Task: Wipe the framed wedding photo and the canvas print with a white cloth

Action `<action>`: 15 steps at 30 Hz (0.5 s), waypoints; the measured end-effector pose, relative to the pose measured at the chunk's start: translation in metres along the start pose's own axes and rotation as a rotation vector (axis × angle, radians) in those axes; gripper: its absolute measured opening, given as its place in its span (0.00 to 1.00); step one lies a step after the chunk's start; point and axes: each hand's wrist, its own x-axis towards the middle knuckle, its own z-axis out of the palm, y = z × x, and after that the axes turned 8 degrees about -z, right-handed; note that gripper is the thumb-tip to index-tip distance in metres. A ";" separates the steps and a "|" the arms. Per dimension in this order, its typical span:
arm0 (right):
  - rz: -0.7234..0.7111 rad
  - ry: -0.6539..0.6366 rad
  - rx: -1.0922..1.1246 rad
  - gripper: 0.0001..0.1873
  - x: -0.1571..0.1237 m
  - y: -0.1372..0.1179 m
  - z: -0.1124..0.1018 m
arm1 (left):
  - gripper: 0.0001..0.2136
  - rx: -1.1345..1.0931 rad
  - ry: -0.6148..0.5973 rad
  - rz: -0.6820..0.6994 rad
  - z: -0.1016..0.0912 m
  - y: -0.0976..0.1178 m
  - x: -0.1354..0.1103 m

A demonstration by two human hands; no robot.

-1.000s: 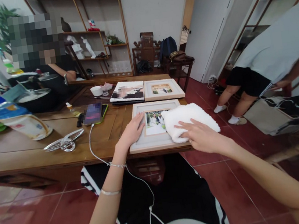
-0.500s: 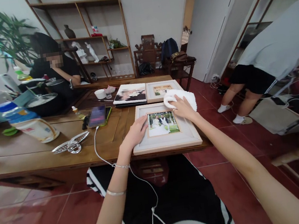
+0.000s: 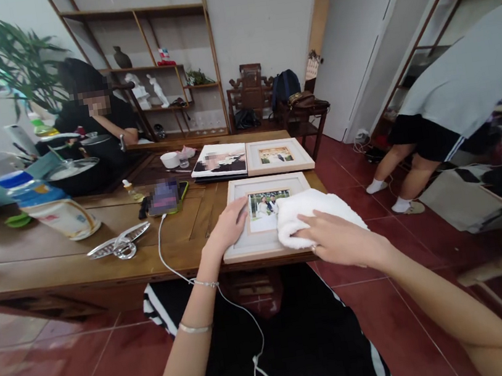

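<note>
A pale wooden picture frame [image 3: 251, 188] with a wedding photo lies flat at the near edge of the wooden table [image 3: 47, 266]. My left hand [image 3: 228, 225] rests flat on the frame's left border, fingers stretched out. My right hand [image 3: 337, 239] presses a folded white cloth [image 3: 313, 211] onto the frame's near right corner, fingers spread over the cloth.
A second framed photo [image 3: 279, 155] and a photo book [image 3: 220, 158] lie farther back. A phone [image 3: 166, 198] with a white cable, a metal clip [image 3: 119, 244] and a bottle [image 3: 50, 207] lie to the left. One person sits at the back left; another stands at right.
My right hand has dragged the white cloth from the frame's far right corner down to its near right corner. My left hand stays on the left border.
</note>
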 end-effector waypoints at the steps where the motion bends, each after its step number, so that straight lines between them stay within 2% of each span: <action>1: -0.006 0.005 0.009 0.30 0.002 0.001 0.002 | 0.21 -0.002 -0.001 0.001 0.000 0.000 0.000; 4: -0.008 0.043 -0.012 0.32 0.024 0.021 0.011 | 0.20 -0.010 -0.007 0.008 -0.001 -0.001 0.001; 10: 0.156 0.225 -0.148 0.32 0.085 0.079 0.022 | 0.20 -0.011 -0.008 0.019 0.001 -0.007 0.003; 12: 0.179 0.245 -0.159 0.32 0.097 0.086 0.022 | 0.20 -0.009 -0.005 0.020 0.001 -0.008 0.003; 15: 0.179 0.239 -0.174 0.30 0.097 0.081 0.021 | 0.20 -0.008 0.002 0.018 0.001 -0.009 0.003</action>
